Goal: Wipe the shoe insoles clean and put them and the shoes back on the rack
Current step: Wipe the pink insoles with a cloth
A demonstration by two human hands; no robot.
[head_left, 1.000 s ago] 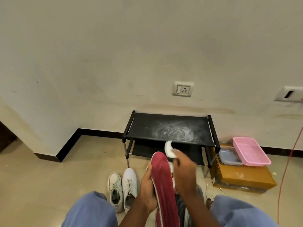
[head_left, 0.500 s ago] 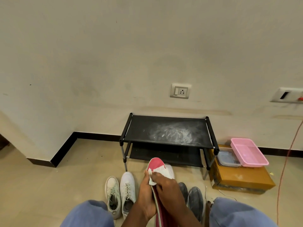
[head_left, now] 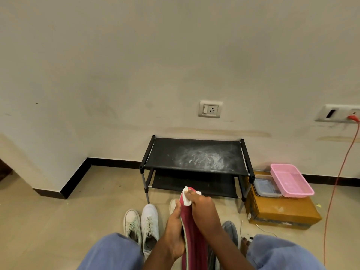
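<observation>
Grips the red insole (head_left: pixel 192 236) upright in the left hand (head_left: pixel 174 229), just in front of the rack (head_left: pixel 165 152). Pinches a white cloth (head_left: pixel 187 200) against the insole's top end with the right hand (head_left: pixel 203 210), white shoes (head_left: pixel 149 221) on the floor (head_left: pixel 78 211) before the rack's left leg.

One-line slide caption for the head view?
Left hand holds a red insole while the right hand presses a white wipe to its tip, facing a black shoe rack.

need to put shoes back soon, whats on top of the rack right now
The rack's top shelf carries only white powdery smears, no shoes. The lower shelf looks bare, though the insole, wipe and right hand cover its front middle.
</observation>
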